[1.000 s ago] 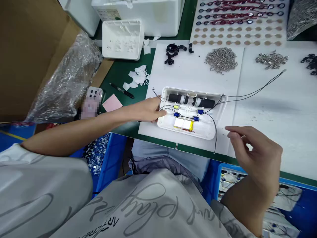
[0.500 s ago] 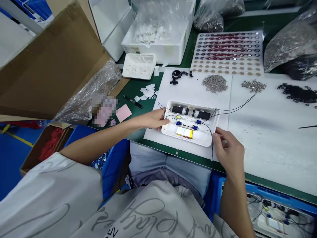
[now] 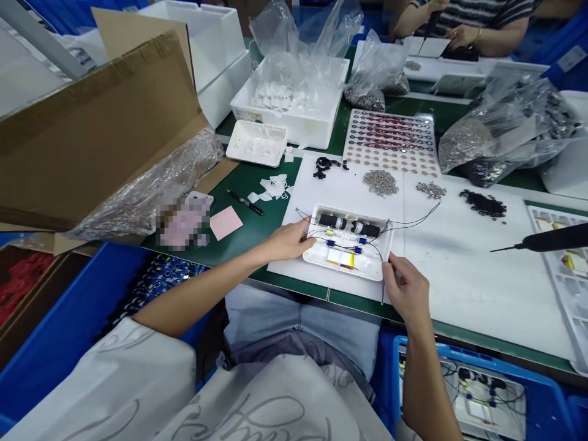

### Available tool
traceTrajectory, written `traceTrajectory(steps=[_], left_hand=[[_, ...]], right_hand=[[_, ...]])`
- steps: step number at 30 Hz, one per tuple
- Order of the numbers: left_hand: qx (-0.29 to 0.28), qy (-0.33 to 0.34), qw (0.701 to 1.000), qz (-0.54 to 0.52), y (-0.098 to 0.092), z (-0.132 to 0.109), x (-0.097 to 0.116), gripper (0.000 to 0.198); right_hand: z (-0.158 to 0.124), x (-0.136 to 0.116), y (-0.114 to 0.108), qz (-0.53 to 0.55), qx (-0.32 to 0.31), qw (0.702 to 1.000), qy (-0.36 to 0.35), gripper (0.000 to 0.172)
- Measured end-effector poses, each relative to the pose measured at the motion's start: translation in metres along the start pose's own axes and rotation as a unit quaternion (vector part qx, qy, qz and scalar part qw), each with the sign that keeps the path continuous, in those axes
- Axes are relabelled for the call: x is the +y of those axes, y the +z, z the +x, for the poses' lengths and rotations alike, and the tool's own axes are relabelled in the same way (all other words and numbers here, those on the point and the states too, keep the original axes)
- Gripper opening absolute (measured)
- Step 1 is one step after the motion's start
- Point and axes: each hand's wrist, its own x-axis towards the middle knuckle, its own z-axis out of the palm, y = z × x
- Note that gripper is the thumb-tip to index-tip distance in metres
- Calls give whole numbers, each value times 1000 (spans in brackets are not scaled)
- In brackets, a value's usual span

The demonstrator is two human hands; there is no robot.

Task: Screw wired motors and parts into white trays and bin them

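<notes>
A white plastic housing [image 3: 312,264] lies open side up on the white work mat, slightly tilted across my view. Inside it sit two black cylinders [image 3: 365,229], small blue parts [image 3: 358,250] and a yellow-and-white battery pack [image 3: 340,260]. Thin black wires run across it and stick out beyond both ends. My left hand [image 3: 290,241] grips the housing's left end, thumb over the rim. At the right end, my right hand [image 3: 408,285] is closed on the lower corner, its thumb and fingers by the edge, where a black wire hangs down.
Piles of screws [image 3: 380,182] and black rings [image 3: 482,203] lie beyond the housing. A black screwdriver [image 3: 551,239] juts in from the right above the mat. To the left are a pen [image 3: 245,202] and a cardboard box [image 3: 101,128]. A co-worker's hands [image 3: 462,37] are across the table.
The view has tilted up and turned, bringing the co-worker and more of the screwdriver into sight. Both hands stay at the housing's ends, with little visible change in their hold.
</notes>
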Motion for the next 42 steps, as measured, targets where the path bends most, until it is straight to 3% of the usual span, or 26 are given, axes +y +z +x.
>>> traceTrajectory(steps=[3,5,10,12,14,16,19,22,32,38,42], left_hand=[[-2,10,1000,10,3,-9,4,53],[-24,24,999,21,-7,-19,4,49],[-123,40,992,8,-76,-33,-13,45],[-41,34,999,-10,-100,-21,-22,45],[93,15,995,36,-113,6,-26,51],[171,11,976,135,-114,40,-27,53],[161,28,963,215,-109,88,-26,56],[143,40,963,226,-105,116,-24,52],[144,101,955,241,-96,132,-21,25],[159,104,953,234,-98,138,-19,33],[148,120,955,229,-95,144,-20,26]], right_hand=[[2,-1,-3,8,-3,1000,-2,46],[3,-2,-5,10,3,1000,2,44],[1,-1,-3,-8,27,999,30,45],[0,0,-2,-18,34,998,39,47],[-2,0,-1,-25,39,998,44,48],[-3,1,-2,-31,42,998,45,48],[-3,0,-5,-36,44,997,44,49],[-3,0,-6,-40,44,997,42,48],[-5,1,-7,-41,36,996,78,47],[-2,-6,-10,2,49,993,105,45],[-2,-15,-13,61,101,982,145,47]])
